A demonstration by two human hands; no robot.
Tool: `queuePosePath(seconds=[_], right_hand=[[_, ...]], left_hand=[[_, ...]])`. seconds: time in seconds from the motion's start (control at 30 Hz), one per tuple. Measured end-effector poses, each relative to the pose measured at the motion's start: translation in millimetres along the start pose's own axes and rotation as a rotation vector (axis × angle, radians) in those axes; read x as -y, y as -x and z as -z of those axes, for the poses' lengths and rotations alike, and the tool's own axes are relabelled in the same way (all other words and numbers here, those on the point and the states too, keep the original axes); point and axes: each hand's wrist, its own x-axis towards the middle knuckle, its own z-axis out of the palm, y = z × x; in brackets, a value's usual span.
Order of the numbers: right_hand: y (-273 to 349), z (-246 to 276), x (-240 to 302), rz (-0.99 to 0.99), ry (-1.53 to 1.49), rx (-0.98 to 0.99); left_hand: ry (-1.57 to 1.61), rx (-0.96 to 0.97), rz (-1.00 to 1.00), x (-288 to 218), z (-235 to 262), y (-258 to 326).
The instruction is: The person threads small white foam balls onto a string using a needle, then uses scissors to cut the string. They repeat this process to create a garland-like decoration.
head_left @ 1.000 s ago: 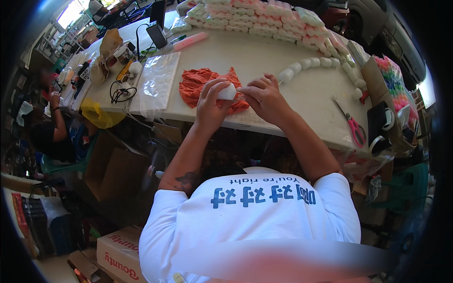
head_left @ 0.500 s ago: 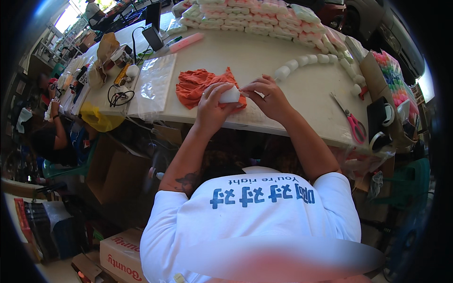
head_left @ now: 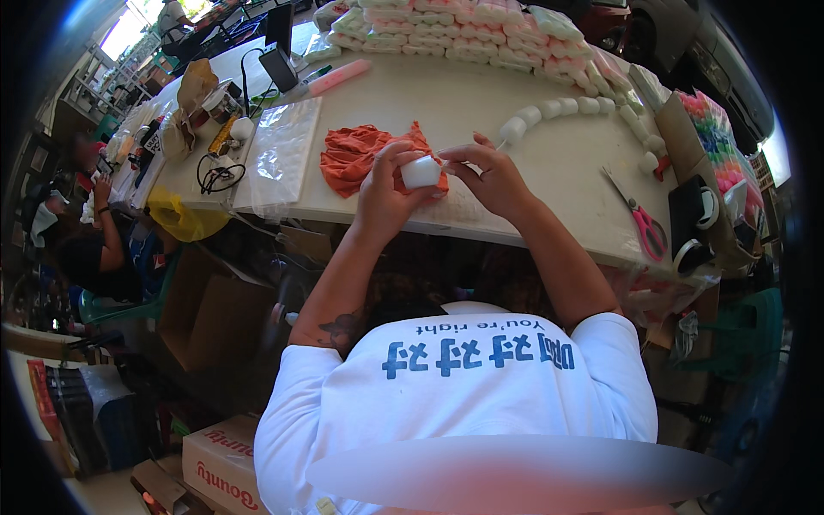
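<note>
My left hand (head_left: 384,187) holds a small white cylinder (head_left: 421,173), thumb below and fingers curled round its far side. The cylinder looks like a short roll, its exact kind unclear. At its right edge, the fingertips of my right hand (head_left: 489,178) are pinched together; whatever lies between them is too small to make out. A crumpled orange cloth (head_left: 350,161) lies on the table just behind my left hand. Beyond my right hand, several similar white rolls (head_left: 549,109) form a curved row.
Scissors with pink handles (head_left: 650,233) lie on the white table (head_left: 463,94) at right, near a cardboard box (head_left: 687,142). Bagged white and pink rolls (head_left: 472,34) are stacked at the back. Clear plastic sheets (head_left: 283,150) and a black cable (head_left: 221,174) lie left. Another person (head_left: 107,249) sits far left.
The white cylinder has turned slightly in my left hand, showing more of its side. My right hand has shifted a little to the right, its fingertips still beside the cylinder.
</note>
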Motion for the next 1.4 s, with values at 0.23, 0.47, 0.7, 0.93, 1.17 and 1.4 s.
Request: queuePosePath(seconds=[0.23,0.47,0.7,0.93,1.17,1.4], right_hand=[[-4,16,-2,-0.048,0.058,-0.146],[2,8,6,0.072,0.112,-0.264],[4,4,8,0.162,0.176,-0.215],[5,1,8,0.162,0.188,-0.183],[6,0,8,0.164,0.198,-0.164],[7,0,9,0.156,0.21,-0.122]], left_hand=[[0.026,-0.197,0.094,15,17,-5],[1.225,-0.298,0.645,17,38,-12],[1.294,-0.263,0.652,3,17,-11],[1.368,-0.288,0.663,0,6,-11],[1.382,-0.275,0.661,0,3,-10],[1.345,-0.252,0.615,-1,0,-11]])
